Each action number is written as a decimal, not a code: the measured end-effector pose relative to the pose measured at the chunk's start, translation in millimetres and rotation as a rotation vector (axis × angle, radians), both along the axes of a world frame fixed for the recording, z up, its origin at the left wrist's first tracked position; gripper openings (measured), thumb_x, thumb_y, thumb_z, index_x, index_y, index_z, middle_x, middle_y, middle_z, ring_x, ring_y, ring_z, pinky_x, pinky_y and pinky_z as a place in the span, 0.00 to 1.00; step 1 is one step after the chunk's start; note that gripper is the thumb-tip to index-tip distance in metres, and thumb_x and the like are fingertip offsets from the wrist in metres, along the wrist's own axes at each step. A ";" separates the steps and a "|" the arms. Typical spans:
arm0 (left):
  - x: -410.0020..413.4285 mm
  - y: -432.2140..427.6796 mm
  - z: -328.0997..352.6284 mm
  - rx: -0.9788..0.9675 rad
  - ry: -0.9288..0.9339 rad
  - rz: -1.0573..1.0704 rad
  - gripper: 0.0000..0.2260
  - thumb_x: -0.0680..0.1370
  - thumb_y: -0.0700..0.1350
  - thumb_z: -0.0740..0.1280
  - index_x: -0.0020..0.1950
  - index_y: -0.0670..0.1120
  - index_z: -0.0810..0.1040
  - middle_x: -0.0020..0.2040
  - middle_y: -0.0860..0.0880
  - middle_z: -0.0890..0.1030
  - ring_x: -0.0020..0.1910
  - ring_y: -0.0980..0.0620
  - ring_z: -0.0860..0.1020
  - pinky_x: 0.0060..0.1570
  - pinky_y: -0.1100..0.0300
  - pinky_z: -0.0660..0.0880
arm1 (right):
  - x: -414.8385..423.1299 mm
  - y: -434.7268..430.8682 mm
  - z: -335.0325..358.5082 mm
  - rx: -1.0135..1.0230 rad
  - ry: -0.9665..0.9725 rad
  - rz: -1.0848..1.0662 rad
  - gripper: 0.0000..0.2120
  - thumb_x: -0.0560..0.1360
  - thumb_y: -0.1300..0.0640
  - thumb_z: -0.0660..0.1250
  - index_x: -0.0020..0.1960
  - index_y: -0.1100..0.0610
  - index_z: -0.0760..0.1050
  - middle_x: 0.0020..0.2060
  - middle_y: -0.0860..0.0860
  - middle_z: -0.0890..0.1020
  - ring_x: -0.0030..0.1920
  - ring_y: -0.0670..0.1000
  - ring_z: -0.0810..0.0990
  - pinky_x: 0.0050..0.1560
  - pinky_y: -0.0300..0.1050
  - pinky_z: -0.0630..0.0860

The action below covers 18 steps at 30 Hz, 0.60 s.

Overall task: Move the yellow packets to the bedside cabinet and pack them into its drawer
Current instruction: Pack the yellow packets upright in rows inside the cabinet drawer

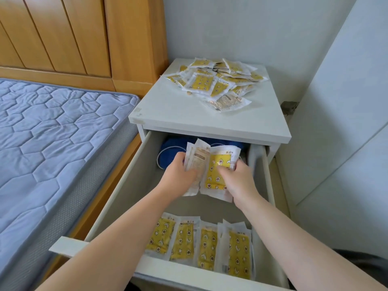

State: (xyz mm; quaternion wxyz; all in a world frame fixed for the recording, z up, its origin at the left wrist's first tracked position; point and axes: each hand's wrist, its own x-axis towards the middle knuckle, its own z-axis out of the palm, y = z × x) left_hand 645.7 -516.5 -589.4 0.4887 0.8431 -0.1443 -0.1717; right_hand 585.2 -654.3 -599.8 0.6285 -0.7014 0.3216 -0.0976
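Note:
A loose heap of yellow packets (218, 80) lies on top of the white bedside cabinet (178, 114). Its drawer (126, 198) is pulled wide out below. Over the middle of the drawer both hands hold a small stack of packets (212, 169): my left hand (178, 175) grips its left side, my right hand (237, 179) its right side. The top packet shows its yellow face; others show a pale back. A row of several packets (201, 244) lies side by side against the drawer's front wall.
A blue fabric item with a white cord (172, 152) sits at the back of the drawer. A bed with a blue quilted mattress (54, 148) and wooden headboard (73, 34) stands at the left. White wall panels (346, 122) close the right side.

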 end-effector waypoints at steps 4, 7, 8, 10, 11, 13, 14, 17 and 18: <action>3.8 -5.2 -12.7 0.019 0.238 -0.118 0.14 0.75 0.43 0.69 0.57 0.49 0.69 0.54 0.48 0.77 0.49 0.51 0.79 0.45 0.58 0.78 | -4.6 -0.2 -7.2 0.088 -0.005 0.055 0.06 0.75 0.58 0.69 0.52 0.53 0.76 0.46 0.52 0.83 0.45 0.52 0.83 0.47 0.52 0.81; 6.4 -8.7 -21.7 -0.141 0.525 -0.094 0.17 0.76 0.41 0.69 0.63 0.45 0.69 0.57 0.43 0.78 0.53 0.46 0.81 0.53 0.49 0.79 | -3.2 -2.5 -9.7 0.162 0.011 0.091 0.09 0.74 0.57 0.70 0.54 0.54 0.77 0.46 0.53 0.84 0.45 0.54 0.84 0.48 0.53 0.81; 8.1 -8.8 -22.4 -0.201 0.611 -0.096 0.18 0.77 0.43 0.68 0.64 0.42 0.69 0.57 0.41 0.78 0.53 0.46 0.81 0.53 0.50 0.79 | -2.3 -2.7 -10.6 0.168 0.019 0.099 0.09 0.74 0.57 0.71 0.53 0.54 0.77 0.46 0.54 0.84 0.46 0.54 0.83 0.50 0.54 0.80; 10.6 -6.3 -20.5 -0.350 0.780 -0.063 0.18 0.78 0.47 0.65 0.63 0.38 0.72 0.56 0.40 0.78 0.50 0.45 0.81 0.50 0.49 0.80 | -0.5 -3.5 -12.6 0.175 0.033 0.108 0.09 0.73 0.56 0.72 0.52 0.53 0.77 0.47 0.54 0.84 0.47 0.55 0.83 0.53 0.56 0.79; 12.6 -4.3 -20.6 -0.413 0.845 -0.023 0.16 0.79 0.47 0.63 0.61 0.38 0.73 0.56 0.40 0.78 0.50 0.44 0.80 0.50 0.48 0.80 | 0.1 -4.3 -13.9 0.181 0.036 0.108 0.09 0.73 0.56 0.72 0.51 0.53 0.77 0.47 0.54 0.84 0.47 0.56 0.83 0.54 0.57 0.79; 15.3 -1.0 -21.9 -0.436 0.861 -0.013 0.12 0.80 0.43 0.61 0.61 0.37 0.73 0.57 0.39 0.78 0.51 0.43 0.80 0.48 0.49 0.81 | 0.6 -5.4 -15.0 0.205 0.035 0.109 0.09 0.72 0.55 0.73 0.50 0.54 0.78 0.47 0.55 0.84 0.47 0.57 0.83 0.54 0.58 0.79; 15.2 0.0 -22.8 -0.392 0.832 -0.044 0.11 0.81 0.41 0.61 0.61 0.37 0.72 0.56 0.40 0.79 0.50 0.45 0.81 0.45 0.52 0.81 | 0.9 -5.7 -15.3 0.215 0.029 0.112 0.10 0.71 0.54 0.74 0.49 0.54 0.78 0.46 0.55 0.84 0.47 0.57 0.84 0.54 0.58 0.79; 13.8 0.4 -25.2 -0.261 0.738 -0.087 0.08 0.81 0.38 0.62 0.59 0.39 0.71 0.49 0.43 0.82 0.47 0.47 0.83 0.45 0.55 0.81 | 1.1 -5.4 -14.6 0.215 0.028 0.138 0.15 0.68 0.53 0.76 0.51 0.55 0.78 0.47 0.54 0.84 0.47 0.56 0.84 0.53 0.57 0.79; 14.3 0.4 -26.2 -0.235 0.713 -0.079 0.08 0.80 0.39 0.63 0.58 0.40 0.72 0.48 0.43 0.82 0.46 0.47 0.84 0.47 0.54 0.81 | 0.8 -5.2 -13.9 0.224 0.029 0.144 0.15 0.67 0.53 0.76 0.51 0.54 0.78 0.47 0.54 0.84 0.47 0.56 0.84 0.53 0.56 0.79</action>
